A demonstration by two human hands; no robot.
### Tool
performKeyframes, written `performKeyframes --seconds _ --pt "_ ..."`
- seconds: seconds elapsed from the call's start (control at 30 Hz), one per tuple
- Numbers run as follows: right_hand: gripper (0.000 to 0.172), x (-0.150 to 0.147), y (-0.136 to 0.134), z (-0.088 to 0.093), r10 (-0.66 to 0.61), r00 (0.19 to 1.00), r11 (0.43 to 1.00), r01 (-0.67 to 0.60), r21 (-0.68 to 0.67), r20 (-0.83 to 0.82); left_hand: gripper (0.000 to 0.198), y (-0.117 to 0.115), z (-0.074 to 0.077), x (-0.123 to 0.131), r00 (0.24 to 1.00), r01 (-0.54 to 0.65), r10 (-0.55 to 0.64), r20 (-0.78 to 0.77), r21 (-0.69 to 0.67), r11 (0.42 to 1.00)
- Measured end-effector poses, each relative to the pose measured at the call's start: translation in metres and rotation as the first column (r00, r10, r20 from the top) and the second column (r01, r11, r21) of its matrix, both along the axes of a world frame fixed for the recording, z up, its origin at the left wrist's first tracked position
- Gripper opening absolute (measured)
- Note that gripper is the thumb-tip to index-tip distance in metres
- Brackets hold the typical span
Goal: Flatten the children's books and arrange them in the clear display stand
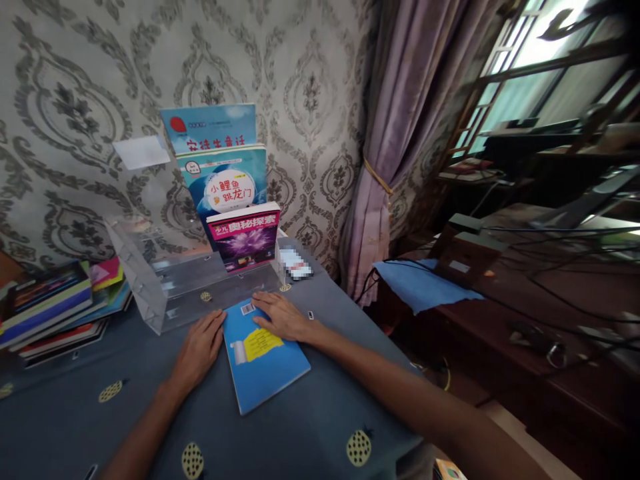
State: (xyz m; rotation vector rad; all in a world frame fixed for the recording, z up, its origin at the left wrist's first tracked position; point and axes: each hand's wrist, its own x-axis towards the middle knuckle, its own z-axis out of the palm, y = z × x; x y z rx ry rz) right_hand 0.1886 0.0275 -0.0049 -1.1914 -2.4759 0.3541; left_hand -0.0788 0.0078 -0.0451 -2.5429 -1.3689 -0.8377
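Note:
A blue book with a yellow panel and a barcode lies on the cloth-covered table. My right hand rests flat across its upper right part, fingers stretched out. Along the book's upper left edge lies my left hand, fingers extended and at the edge; whether it presses on the book I cannot tell. Just beyond stands a clear acrylic rack with stepped tiers. On its right side three books stand upright in a row: a magenta and purple one, a teal one and a light blue one.
A pile of books lies at the table's left. A phone sits right of the rack. Patterned wallpaper and a tied purple curtain are behind. To the right, a dark red desk carries cables and a blue cloth.

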Motion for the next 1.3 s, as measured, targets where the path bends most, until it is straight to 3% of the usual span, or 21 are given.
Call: performKeyframes --seconds 0.2,0.37,0.9,1.0,1.13,1.3 --pt "0.050 0.000 -0.017 0.004 -0.024 1.000 1.000 0.024 0.004 0.004 0.040 -0.009 0.005 -0.001 0.999 0.051 -0.052 -0.017 -0.003 0.999" --pt "0.051 0.005 -0.043 0.007 -0.038 0.999 0.999 0.039 -0.025 0.012 0.042 -0.030 0.007 0.000 0.996 0.078 -0.079 -0.046 -0.034 0.996" --pt "0.054 0.024 -0.137 0.007 0.011 1.000 0.992 -0.015 -0.126 -0.027 0.061 -0.141 0.007 0.005 0.974 0.121 -0.104 -0.200 0.075 0.990" --pt "0.054 0.027 -0.148 0.009 0.013 0.999 0.991 -0.018 -0.135 -0.037 0.067 -0.157 0.008 0.000 0.943 0.205 -0.186 -0.277 0.038 0.978" --pt "0.054 0.029 -0.156 0.010 0.000 0.999 0.991 -0.006 -0.131 -0.049 0.092 -0.174 0.012 0.001 0.856 0.348 -0.337 -0.392 -0.045 0.936" --pt "0.055 0.028 -0.162 0.006 -0.010 0.999 0.990 0.005 -0.140 -0.040 0.092 -0.195 0.008 0.014 0.840 0.306 -0.266 -0.473 0.008 0.952"
